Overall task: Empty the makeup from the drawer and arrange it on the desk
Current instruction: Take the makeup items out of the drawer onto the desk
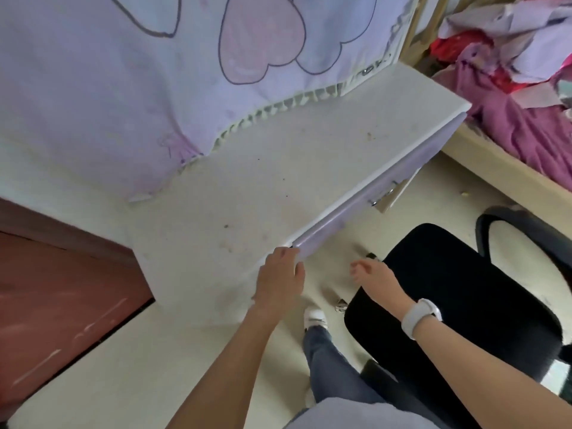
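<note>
My left hand [280, 278] curls its fingers over the desk [247, 181] edge beside the lilac drawer [371, 196] front, gripping nothing loose; my right hand [370, 274] hangs open and empty above the black chair [464, 289]. The drawer looks shut, makeup unseen. Opening comes first, I judge: reach its metal handle [383, 193] and pull

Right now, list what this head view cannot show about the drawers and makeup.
- Drawer contents: head view, hidden behind the closed lavender front; no makeup is visible.
- Handle: small and blurred, shape unclear.
- Left hand fingertips: curled over the desk edge, grip hidden.
- Desk back: covered by the purple cloth.
</note>
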The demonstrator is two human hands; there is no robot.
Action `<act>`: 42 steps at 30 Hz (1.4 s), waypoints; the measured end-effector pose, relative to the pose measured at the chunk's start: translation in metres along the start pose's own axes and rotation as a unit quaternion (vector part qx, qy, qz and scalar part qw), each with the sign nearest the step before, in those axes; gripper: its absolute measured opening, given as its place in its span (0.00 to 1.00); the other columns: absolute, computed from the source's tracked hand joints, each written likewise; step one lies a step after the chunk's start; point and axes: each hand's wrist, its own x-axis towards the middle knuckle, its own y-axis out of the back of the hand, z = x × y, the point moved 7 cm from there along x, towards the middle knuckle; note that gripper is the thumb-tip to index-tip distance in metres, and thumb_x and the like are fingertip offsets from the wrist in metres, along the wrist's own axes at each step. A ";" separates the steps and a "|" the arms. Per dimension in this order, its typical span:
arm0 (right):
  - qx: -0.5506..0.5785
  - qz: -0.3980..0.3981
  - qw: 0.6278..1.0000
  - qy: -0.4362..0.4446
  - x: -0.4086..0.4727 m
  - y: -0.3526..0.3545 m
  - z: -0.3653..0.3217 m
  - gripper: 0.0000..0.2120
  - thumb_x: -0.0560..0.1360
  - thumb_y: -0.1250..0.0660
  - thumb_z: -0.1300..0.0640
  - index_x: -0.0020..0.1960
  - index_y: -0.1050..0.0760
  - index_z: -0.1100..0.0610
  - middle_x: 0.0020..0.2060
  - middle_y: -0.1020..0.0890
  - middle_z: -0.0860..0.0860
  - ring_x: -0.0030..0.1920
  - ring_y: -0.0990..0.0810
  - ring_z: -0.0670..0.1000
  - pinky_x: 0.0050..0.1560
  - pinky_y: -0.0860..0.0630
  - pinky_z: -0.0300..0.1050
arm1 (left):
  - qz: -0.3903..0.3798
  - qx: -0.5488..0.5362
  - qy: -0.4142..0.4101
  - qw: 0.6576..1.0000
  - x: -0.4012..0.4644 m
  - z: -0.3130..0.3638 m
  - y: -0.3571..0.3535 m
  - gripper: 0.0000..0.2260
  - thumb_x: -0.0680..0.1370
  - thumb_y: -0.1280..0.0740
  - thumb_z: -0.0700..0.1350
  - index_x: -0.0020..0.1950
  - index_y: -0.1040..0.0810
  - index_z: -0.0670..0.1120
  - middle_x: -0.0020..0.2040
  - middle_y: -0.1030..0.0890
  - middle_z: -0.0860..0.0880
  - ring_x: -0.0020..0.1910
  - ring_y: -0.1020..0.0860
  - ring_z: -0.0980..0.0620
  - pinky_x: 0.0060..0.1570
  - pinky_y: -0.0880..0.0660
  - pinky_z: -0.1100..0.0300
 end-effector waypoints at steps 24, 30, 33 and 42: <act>0.592 0.195 0.753 -0.211 0.239 0.044 0.045 0.25 0.77 0.43 0.66 0.72 0.38 0.50 0.37 0.26 0.53 0.41 0.26 0.52 0.56 0.23 0.48 | 0.037 0.170 -0.243 0.954 0.257 0.088 -0.087 0.20 0.77 0.43 0.51 0.69 0.31 0.55 0.72 0.33 0.48 0.72 0.38 0.43 0.69 0.47 0.41; 0.642 0.184 0.721 -0.186 0.237 0.052 0.044 0.16 0.77 0.41 0.66 0.64 0.30 0.56 0.36 0.24 0.53 0.36 0.25 0.50 0.48 0.23 0.46 | 0.066 0.194 -0.251 0.946 0.256 0.089 -0.088 0.20 0.77 0.45 0.51 0.69 0.32 0.54 0.71 0.32 0.46 0.71 0.37 0.42 0.69 0.46 0.41; 0.587 0.176 0.770 -0.180 0.236 0.062 0.043 0.13 0.76 0.42 0.70 0.58 0.30 0.58 0.33 0.26 0.53 0.31 0.25 0.49 0.38 0.23 0.42 | 0.073 0.202 -0.251 0.944 0.256 0.090 -0.087 0.20 0.77 0.46 0.51 0.70 0.32 0.55 0.71 0.32 0.46 0.71 0.37 0.42 0.69 0.45 0.41; 0.536 0.193 0.800 -0.188 0.217 0.072 0.068 0.14 0.77 0.43 0.69 0.58 0.30 0.57 0.31 0.27 0.51 0.30 0.27 0.47 0.43 0.21 0.43 | 0.070 0.216 -0.226 0.947 0.256 0.090 -0.090 0.20 0.78 0.48 0.52 0.70 0.33 0.55 0.72 0.34 0.47 0.72 0.38 0.43 0.69 0.45 0.41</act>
